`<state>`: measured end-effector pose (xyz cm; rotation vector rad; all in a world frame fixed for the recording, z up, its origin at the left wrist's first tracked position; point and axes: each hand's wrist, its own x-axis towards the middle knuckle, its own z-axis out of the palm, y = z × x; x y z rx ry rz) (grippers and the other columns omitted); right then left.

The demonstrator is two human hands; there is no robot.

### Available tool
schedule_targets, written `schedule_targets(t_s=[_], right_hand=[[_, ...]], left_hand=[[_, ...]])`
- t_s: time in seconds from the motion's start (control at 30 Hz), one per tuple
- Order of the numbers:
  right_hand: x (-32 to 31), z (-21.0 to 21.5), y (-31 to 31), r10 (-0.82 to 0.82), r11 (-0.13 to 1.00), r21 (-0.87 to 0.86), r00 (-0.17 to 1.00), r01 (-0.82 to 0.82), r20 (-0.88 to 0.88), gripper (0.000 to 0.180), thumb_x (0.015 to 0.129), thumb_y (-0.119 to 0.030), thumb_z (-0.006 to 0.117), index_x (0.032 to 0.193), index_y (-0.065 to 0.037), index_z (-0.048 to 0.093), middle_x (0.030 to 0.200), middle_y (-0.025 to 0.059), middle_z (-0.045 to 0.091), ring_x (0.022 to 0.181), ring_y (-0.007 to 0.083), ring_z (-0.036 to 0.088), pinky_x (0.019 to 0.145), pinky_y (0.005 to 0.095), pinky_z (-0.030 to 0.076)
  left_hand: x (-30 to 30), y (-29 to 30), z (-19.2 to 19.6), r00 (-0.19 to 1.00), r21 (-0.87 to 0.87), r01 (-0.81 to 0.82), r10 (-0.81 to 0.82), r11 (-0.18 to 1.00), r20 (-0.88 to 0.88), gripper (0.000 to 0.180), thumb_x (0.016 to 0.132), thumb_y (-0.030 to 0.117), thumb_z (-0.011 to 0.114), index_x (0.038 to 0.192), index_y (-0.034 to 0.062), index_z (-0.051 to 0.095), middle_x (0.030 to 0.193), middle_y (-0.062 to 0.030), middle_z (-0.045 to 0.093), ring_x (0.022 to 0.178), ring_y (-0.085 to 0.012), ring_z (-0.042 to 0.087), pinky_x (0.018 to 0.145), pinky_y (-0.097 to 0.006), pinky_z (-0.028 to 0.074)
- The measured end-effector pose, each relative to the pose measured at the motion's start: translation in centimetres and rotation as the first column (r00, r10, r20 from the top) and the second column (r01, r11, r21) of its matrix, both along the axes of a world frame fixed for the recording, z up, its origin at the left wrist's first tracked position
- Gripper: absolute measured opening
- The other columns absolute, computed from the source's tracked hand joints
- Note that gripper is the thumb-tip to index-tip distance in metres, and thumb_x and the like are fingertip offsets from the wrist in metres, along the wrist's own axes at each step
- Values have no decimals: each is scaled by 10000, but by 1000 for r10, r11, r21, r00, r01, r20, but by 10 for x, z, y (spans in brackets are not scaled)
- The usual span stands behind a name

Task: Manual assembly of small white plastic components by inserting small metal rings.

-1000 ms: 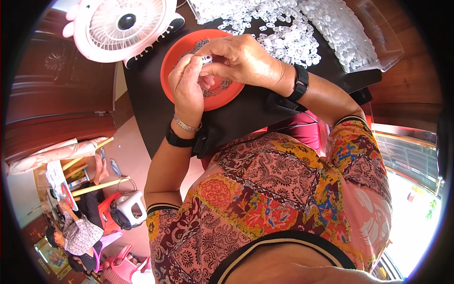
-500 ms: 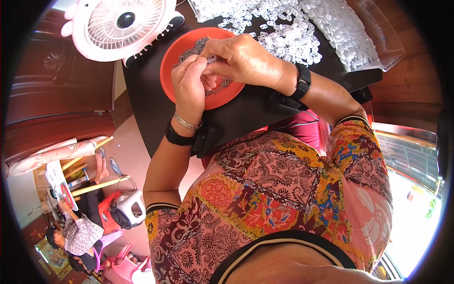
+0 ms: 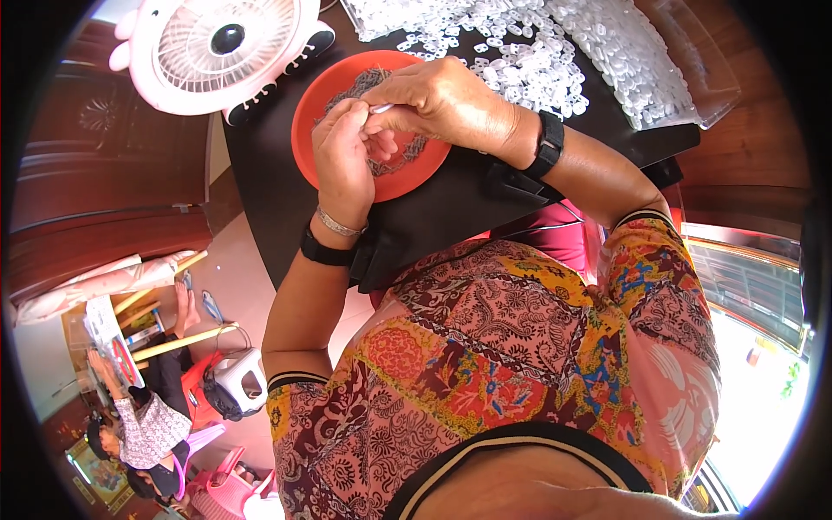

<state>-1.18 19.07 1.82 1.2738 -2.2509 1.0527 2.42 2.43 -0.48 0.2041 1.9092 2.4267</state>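
Both of my hands meet above an orange-red bowl (image 3: 309, 165), which holds a heap of thin grey metal pieces (image 3: 368, 80), too small to name surely. A small white plastic piece (image 3: 380, 109) sits pinched between the thumb and fingers of my right hand (image 3: 451, 97). Thumb and forefinger of my left hand (image 3: 345, 158) are pressed together right beside it; what they hold is too small to make out. The left hand's other fingers curl over the bowl.
Loose white plastic pieces (image 3: 546, 78) with holes spread on the black table (image 3: 269, 186). A clear bag (image 3: 641, 82) full of them lies at the far right. A pink-white fan (image 3: 227, 39) stands far left. Another person (image 3: 152, 429) sits at lower left.
The white piece has tilted and now shows its thin edge instead of its holes. My right hand has shifted slightly left and up. The other person's hand has moved a little.
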Motion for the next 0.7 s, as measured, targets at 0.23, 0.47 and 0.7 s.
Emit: schedule_targets(t_s=[0.23,0.47,0.7], right_hand=[[1,-2,-4,-55,998,14,993,57,-100,322,819,-243,668,1088,-68,654,863,110,682,764,283,664,659,341,545],[7,2,-3,-175,950,239,977,199,-119,403,840,-353,627,1135,-78,635,862,107,681,753,257,664,625,345,536],[3,-1,-4,-72,991,113,997,71,5,434,820,-313,660,1167,-57,612,866,124,680,774,288,663,653,349,540]], left_hand=[[-2,-7,5,997,93,55,-59,994,42,281,935,240,426,887,7,577,707,-53,578,584,-119,545,531,-226,419],[-3,-8,1,979,100,144,-157,984,133,295,948,248,416,955,1,578,764,-60,609,605,-122,561,553,-218,434],[-5,-9,3,993,73,100,-104,992,52,276,946,219,434,984,-14,577,794,-55,600,614,-108,558,545,-215,430]])
